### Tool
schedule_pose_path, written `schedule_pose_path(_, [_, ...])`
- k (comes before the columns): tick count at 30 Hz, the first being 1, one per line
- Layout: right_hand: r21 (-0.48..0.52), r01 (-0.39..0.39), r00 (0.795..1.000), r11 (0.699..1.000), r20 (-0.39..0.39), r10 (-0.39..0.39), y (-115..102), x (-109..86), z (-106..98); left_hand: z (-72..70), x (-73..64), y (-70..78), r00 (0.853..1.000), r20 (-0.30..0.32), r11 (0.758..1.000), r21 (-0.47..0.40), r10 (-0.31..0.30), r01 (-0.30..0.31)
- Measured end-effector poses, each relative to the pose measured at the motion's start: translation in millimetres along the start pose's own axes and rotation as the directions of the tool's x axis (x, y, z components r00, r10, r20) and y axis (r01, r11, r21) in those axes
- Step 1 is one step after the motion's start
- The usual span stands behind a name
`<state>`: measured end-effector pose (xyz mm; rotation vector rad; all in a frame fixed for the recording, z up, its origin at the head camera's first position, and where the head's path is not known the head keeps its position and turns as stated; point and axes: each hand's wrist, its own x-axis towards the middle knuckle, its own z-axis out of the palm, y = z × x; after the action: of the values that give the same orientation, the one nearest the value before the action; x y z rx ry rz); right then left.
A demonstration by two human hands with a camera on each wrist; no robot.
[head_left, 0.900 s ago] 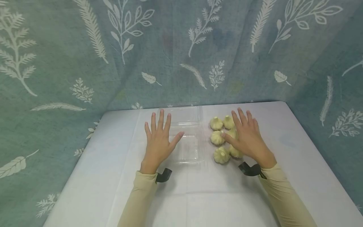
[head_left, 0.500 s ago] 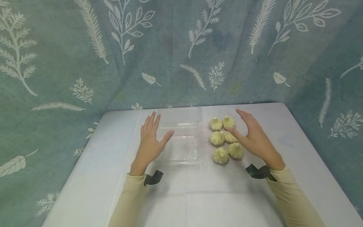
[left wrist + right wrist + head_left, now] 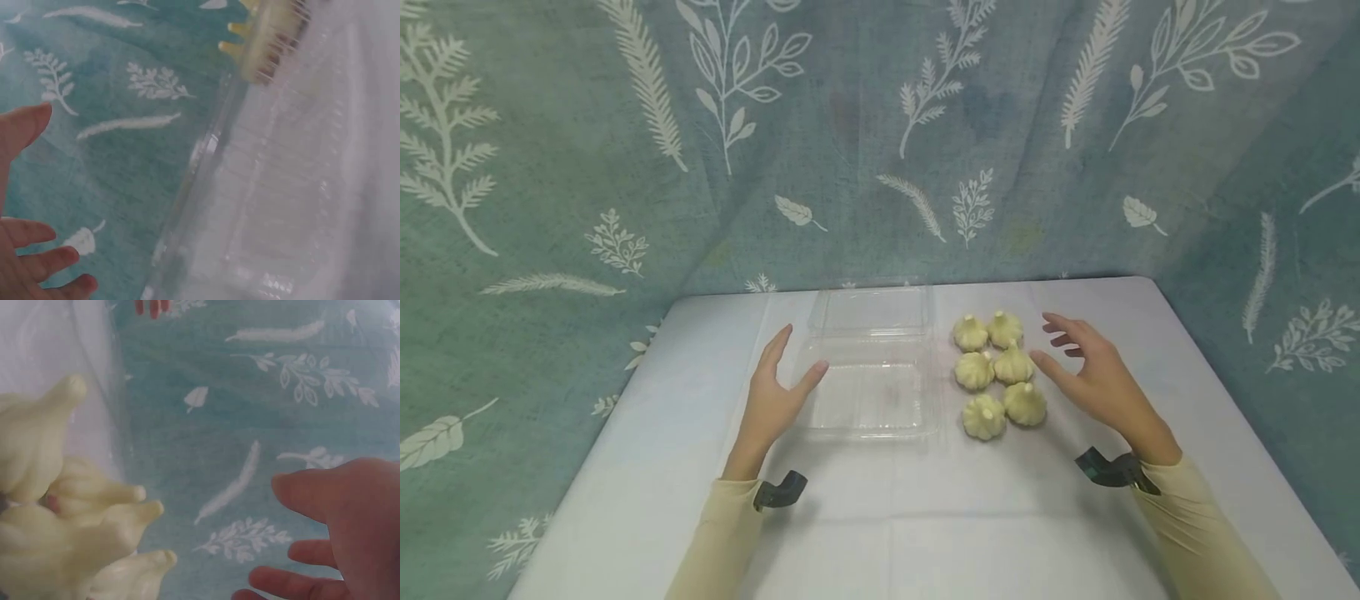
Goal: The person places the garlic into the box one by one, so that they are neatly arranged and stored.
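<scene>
A clear plastic clamshell box (image 3: 865, 396) lies with its lid (image 3: 872, 310) folded back on the white table. To its right sit several pale garlic bulbs (image 3: 974, 371) in two columns; the right wrist view shows some garlic bulbs (image 3: 56, 550) up close. My left hand (image 3: 769, 404) hovers at the box's left edge, thumb spread from relaxed fingers, holding nothing. Just right of the garlic is my right hand (image 3: 1097, 379), its fingers loosely bent and apart from the bulbs. In the left wrist view the box (image 3: 269, 181) stands beside my left hand (image 3: 31, 250).
A white cloth covers the table (image 3: 925, 533). Behind and at both sides hangs a blue-green curtain (image 3: 850, 167) with white leaf prints, close to the table's back edge. Dark camera mounts (image 3: 781, 490) sit on the wrists.
Both hands have drawn apart and slightly back toward the person, the left leftward and the right rightward. They turned from palms down to more sideways, uncovering the garlic and the box.
</scene>
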<state>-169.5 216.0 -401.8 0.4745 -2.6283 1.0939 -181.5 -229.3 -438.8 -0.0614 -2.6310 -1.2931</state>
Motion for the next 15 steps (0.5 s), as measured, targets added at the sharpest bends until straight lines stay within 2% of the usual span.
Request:
schedule_pose_path(4, [-0.002, 0.006, 1.0, 1.0, 0.012, -0.006, 7.1, -4.5, 1.1, -1.5, -2.2, -11.7, 0.998, 0.031, 0.999, -0.007, -0.049, 0.049])
schedule_pose_path(10, [-0.002, 0.005, 1.0, 1.0, 0.03, -0.005, 14.7, -6.5, 5.5, 0.9, -7.1, -28.1, 0.987, 0.065, 0.989, -0.021, -0.147, 0.149])
schedule_pose_path(15, [0.009, -0.007, 0.997, 1.0, 0.072, 0.006, 21.9, -6.4, 9.1, 5.0, -11.4, -36.2, 0.987, 0.067, 0.988, -0.044, -0.148, 0.151])
